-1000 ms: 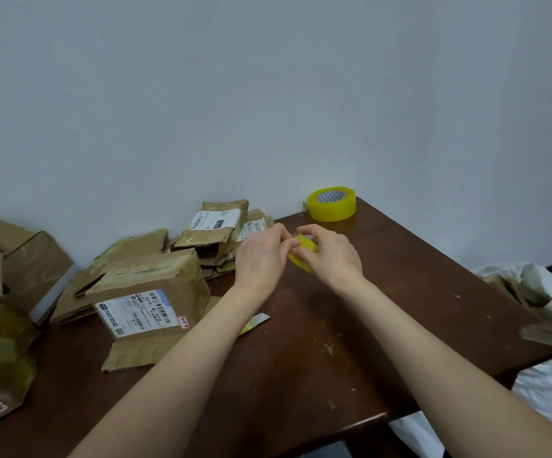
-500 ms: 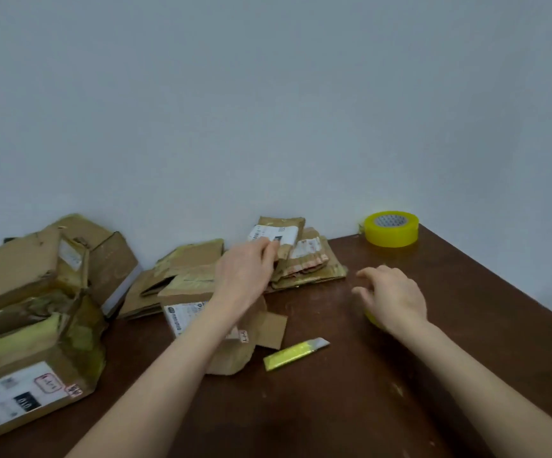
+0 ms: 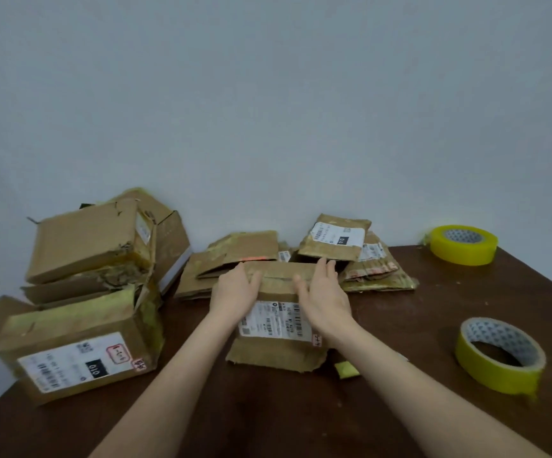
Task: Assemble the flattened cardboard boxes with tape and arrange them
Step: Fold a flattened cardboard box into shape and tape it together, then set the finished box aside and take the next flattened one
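A small cardboard box (image 3: 276, 325) with a white shipping label stands on the dark wooden table (image 3: 301, 418) in the middle. My left hand (image 3: 233, 289) lies on its top left corner, fingers curled over the edge. My right hand (image 3: 322, 292) presses the top right with straight fingers. A yellow tape roll (image 3: 499, 353) lies at the right, apart from both hands. A second yellow tape roll (image 3: 463, 244) sits at the back right corner. Flattened boxes (image 3: 357, 256) are stacked behind the small box.
Assembled, worn boxes are piled at the left: a large labelled one (image 3: 79, 348) in front and another (image 3: 92, 239) on top behind. More flattened cardboard (image 3: 231, 256) leans by the wall. A yellow utility knife (image 3: 345, 370) peeks out right of the small box.
My right hand has let go of the tape roll, which now lies on the table at the right. Both hands have moved onto the small box. The view has swung left.
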